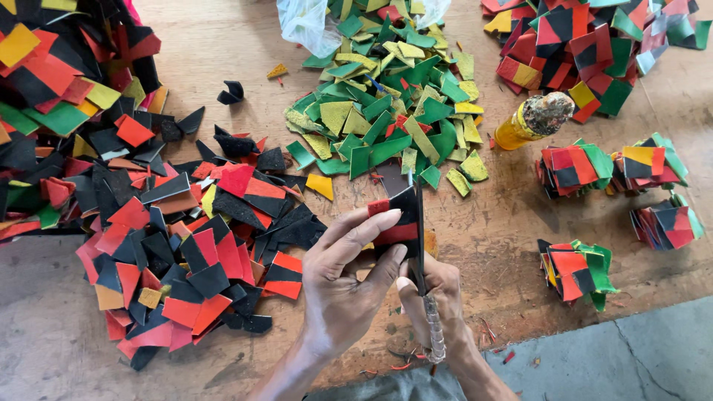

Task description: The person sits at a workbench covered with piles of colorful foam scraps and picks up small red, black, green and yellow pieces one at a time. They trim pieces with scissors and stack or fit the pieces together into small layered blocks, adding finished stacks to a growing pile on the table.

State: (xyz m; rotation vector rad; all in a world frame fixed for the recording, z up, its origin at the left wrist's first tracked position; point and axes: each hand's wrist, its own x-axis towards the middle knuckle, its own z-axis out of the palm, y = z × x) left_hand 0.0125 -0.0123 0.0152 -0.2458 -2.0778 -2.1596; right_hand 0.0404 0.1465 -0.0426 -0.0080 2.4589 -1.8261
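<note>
Left hand (349, 278) pinching a black-and-red piece (395, 219), right hand (438, 297) gripping a thin tool (422, 260) against it, green scrap pile (386, 111) lying beyond, black-and-red scraps (186, 245) crowding leftward, glue bottle (531, 119) resting on the worn wooden counter (497, 215)

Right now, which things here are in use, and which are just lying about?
In use:
left hand
red-and-black piece
right hand
thin tool

Lying about:
green scraps
red-and-black pile
yellow bottle
folded bundles
plastic bag

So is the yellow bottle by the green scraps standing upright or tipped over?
Tipped over. The yellow bottle lies on its side on the wooden board, its crusted end pointing toward the upper right.
</note>
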